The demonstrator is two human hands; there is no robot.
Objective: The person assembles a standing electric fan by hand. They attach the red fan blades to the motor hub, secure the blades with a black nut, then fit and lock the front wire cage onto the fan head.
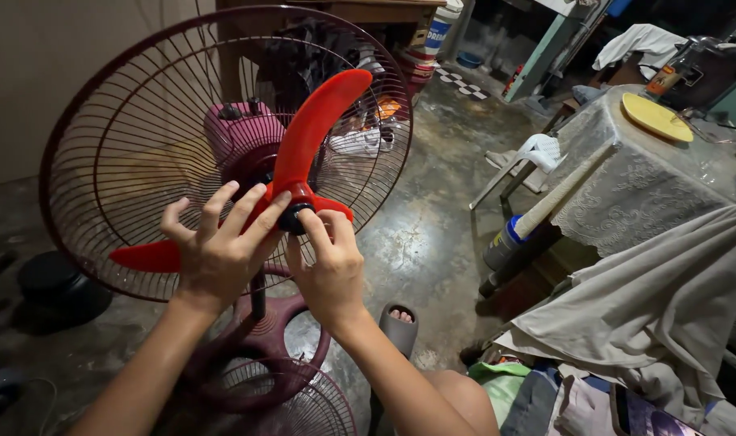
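1. Two bare hands work at the middle of one stand fan. The left hand (214,250) lies spread over the hub of the red blade (303,153), fingers splayed and lightly bent, bracing the blade rather than closing on it. The right hand (328,262) pinches the small dark cap (294,220) at the blade's centre between thumb and fingertips.
2. One dark red wire guard (126,121) stands behind the blade, with the pink motor housing (237,129) showing through it. A second guard (303,404) lies flat at the bottom edge of the view, on the fan's round base (255,339).
3. One dark round object (57,287) sits on the concrete floor (433,202) at the left.
4. One grey slipper (398,323) holds the person's toes just right of the base.
5. One white container with a blue label (441,28) stands at the top, near the tiled strip.
6. One table under a lace cloth (643,186) stands at the right; a single yellow plate (657,117) lies near its far edge, and a pale roll (558,194) leans against its front corner.
7. One grey cloth (651,299) drapes over the lower right.
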